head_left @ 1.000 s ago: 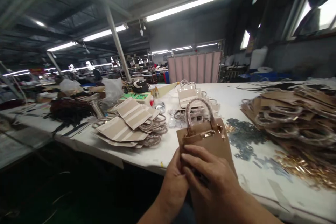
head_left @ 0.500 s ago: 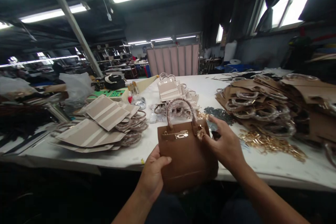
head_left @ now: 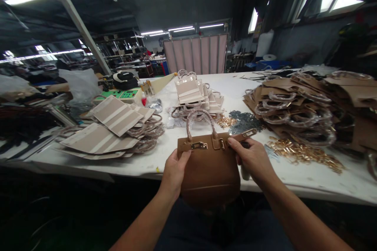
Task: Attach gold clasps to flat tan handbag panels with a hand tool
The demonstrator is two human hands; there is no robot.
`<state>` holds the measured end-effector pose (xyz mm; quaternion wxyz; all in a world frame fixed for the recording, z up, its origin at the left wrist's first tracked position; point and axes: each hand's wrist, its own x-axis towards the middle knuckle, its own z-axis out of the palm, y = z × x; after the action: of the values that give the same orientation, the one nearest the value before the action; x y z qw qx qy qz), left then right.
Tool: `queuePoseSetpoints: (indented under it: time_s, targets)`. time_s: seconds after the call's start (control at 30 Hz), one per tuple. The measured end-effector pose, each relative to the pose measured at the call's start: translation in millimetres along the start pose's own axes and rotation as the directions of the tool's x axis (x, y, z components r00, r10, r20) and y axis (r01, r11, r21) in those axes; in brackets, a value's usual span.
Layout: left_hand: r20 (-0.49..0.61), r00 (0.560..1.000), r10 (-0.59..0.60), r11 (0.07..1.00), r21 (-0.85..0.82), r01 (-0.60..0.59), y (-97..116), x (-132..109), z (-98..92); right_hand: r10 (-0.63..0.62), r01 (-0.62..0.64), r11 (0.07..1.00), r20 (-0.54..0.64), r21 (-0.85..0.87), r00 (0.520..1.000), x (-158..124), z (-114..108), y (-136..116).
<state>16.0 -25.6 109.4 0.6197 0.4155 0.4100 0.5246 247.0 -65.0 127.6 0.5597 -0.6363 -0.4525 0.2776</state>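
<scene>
Gripping a brown handbag [head_left: 209, 172] up over the near edge of a white table [head_left: 141, 166], my left hand [head_left: 175, 174] clenches the bag's top left edge, thumb in front. My right hand [head_left: 253, 159] pinches a narrow strap [head_left: 243, 136] near the bag's top right. A gold clasp [head_left: 198, 146] sits below the curved handle [head_left: 200, 119]. Gold fittings [head_left: 303, 153] lie scattered on the table to my right.
</scene>
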Motion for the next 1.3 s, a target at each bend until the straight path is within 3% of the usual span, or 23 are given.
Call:
queuePoseSetpoints:
  time_s: [0.13, 0.47, 0.77, 0.83, 0.9, 0.97, 1.1, 1.2, 1.3]
  targets:
    - [0.007, 0.999, 0.037, 0.996, -0.085, -0.036, -6, 3, 1.8, 0.008, -0.008, 1.0, 0.001, -0.008, 1.0, 3, -2, 12]
    - [0.031, 0.997, -0.072, 0.947, -0.312, 0.079, -11, -4, -3.9, 0.077, -0.077, 0.997, 0.01, -0.015, 0.997, 3, 4, 22]
    - [0.031, 0.982, -0.185, 0.914, -0.362, 0.184, 0, -9, -2.7, 0.095, -0.093, 0.994, 0.032, -0.06, 0.995, 3, 6, 19]
    - [0.052, 0.971, -0.234, 0.89, -0.391, 0.236, 10, -10, -0.8, 0.035, -0.035, 0.996, 0.001, -0.082, 0.999, 2, 7, 20]
    - [0.029, 0.968, -0.251, 0.873, -0.426, 0.239, 22, -12, 2.9, -0.132, 0.124, 0.983, -0.051, -0.135, 0.99, -5, 9, 21]
    - [-0.006, 0.976, -0.219, 0.87, -0.454, 0.193, 33, -16, 9.1, -0.322, 0.307, 0.933, -0.057, -0.187, 0.945, -18, 14, 25]
    - [0.016, 0.989, -0.149, 0.875, -0.464, 0.14, 42, -28, 26.4, -0.495, 0.516, 0.835, 0.15, -0.191, 0.856, -54, 35, 34]
    - [0.1, 0.989, -0.111, 0.931, -0.338, 0.139, 38, -40, 38.4, -0.504, 0.545, 0.826, 0.245, -0.142, 0.828, -70, 46, 32]
    - [0.261, 0.965, -0.003, 0.986, -0.158, 0.046, 34, -54, 48.7, -0.37, 0.387, 0.922, 0.241, -0.027, 0.897, -76, 38, 12]
